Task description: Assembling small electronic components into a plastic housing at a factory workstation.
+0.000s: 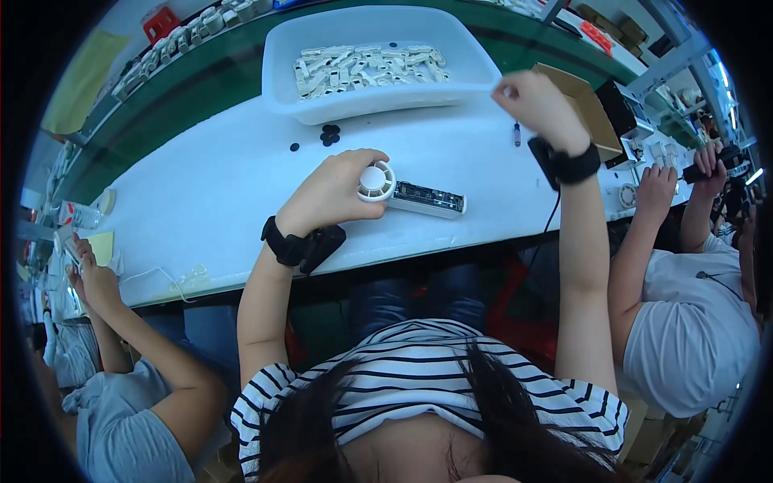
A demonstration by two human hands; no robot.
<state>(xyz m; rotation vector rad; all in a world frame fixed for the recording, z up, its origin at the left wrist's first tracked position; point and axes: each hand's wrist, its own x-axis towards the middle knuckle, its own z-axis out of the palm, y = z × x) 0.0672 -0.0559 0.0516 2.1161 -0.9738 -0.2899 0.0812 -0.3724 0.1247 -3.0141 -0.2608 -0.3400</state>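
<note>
A small white handheld fan, its round grilled head joined to an opened handle showing a dark circuit board, is clamped at the head by the left hand on the white table. Farther off, the right hand is raised with fingers pinched together beside the white tray of pale parts.

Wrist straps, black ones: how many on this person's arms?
2. One wrist strap on the left wrist by the table edge, one on the raised right wrist. Co-workers' wrists are partly hidden.
</note>
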